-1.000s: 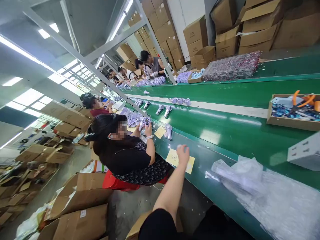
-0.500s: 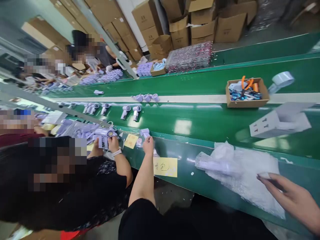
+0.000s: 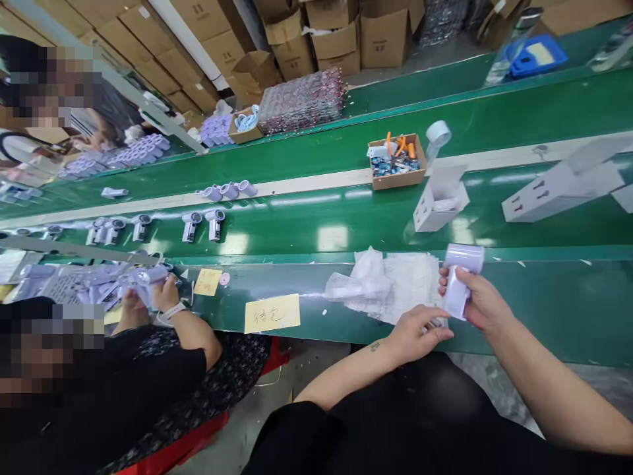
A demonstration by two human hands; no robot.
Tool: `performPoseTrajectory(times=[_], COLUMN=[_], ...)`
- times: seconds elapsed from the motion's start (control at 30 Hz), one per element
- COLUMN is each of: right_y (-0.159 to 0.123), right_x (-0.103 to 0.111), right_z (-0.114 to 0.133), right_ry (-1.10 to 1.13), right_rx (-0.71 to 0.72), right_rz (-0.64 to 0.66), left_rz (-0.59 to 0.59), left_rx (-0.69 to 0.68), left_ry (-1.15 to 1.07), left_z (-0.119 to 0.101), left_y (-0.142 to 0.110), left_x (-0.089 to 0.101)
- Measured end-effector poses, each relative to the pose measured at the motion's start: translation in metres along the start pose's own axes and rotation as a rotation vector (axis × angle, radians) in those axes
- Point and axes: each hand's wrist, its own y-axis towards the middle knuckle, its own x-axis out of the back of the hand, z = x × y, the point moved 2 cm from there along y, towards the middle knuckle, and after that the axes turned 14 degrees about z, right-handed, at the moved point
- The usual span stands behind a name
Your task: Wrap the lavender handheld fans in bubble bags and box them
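Note:
A lavender handheld fan (image 3: pixel 463 258), with a round barrel head and a short handle, is in my right hand (image 3: pixel 482 300), which has its fingers wrapped round the handle. Just left of it, low over the table edge, my left hand (image 3: pixel 418 333) has thumb and fingers brought together near the handle's lower end. Something small and greyish shows at those fingertips, too small to name. Beside both hands, clear plastic bags (image 3: pixel 413 280) lie in a flat pile on the green table. A yellow paper note (image 3: pixel 271 313) with handwriting lies farther left.
Beyond the table runs a green conveyor (image 3: pixel 297 224) carrying several lavender fans (image 3: pixel 215 224). An open white box (image 3: pixel 440 201) stands there, near a cardboard tray (image 3: pixel 398 177) of small parts and orange-handled pliers. A co-worker (image 3: pixel 163 356) sits close on my left, holding lavender pieces.
My left hand has come back from the left, and the lavender fan it picked up is now in my right hand. The view has swung right; both hands are now close together.

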Motion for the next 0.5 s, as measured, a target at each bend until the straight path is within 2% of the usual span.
performPoseTrajectory(times=[0.1,0.2,0.33,0.4,0.5], right_y=[-0.035,-0.065,-0.09,-0.096,-0.102], right_x=[0.064,0.114,0.154,0.165,0.174], right_z=[0.02,0.021,0.002,-0.011,-0.025], right_ry=[-0.005,-0.01,0.085,0.137,0.178], right_rx=[0.034,-0.061,-0.164,-0.219,-0.284], right_rz=[-0.171,-0.221,-0.19,-0.18,-0.14], left_rz=[0.223,0.348,0.299,0.275,0.262], left_rx=[-0.002,0.075,0.346,0.44,0.504], left_ry=[0.653,1.041,1.191,1.176,1.13], left_z=[0.011,0.028,0.04,0.041,0.041], left_y=[0.016,0.034,0.05,0.051,0.051], left_x=[-0.029,-0.054,-0.061,-0.057,-0.049])
